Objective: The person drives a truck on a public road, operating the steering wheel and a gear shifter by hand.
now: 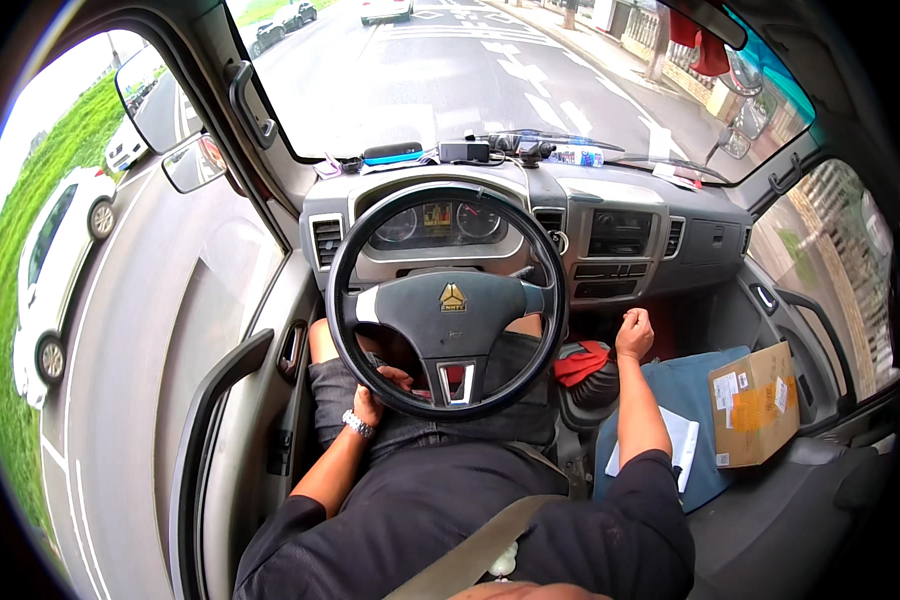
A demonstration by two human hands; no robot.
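Currently the person is sitting belted in a truck cab, and the left hand (375,392) is curling around the lower-left rim of the wheel (448,300), fingers wrapped over it, a watch (357,424) showing at the wrist. The right hand (634,333) is resting closed on what looks like the gear lever, well right of the wheel; the knob itself is hidden under the fist, so I cannot tell its shape. A red cloth (581,361) is lying just beside that wrist, low between the seats. The wheel is sitting straight ahead of the chest, below the gauges (438,222). Judging by its look, the rim is stiff and padded, probably grippy rather than slick, and is turning against some weight, so a full wrap on the rim seems to suit better than fingertips on a spoke. The lever is likely rigid with a firm throw, best taken from the top. On the passenger seat a cardboard box (755,403) and papers (682,443) are lying loose, well apart from both hands.
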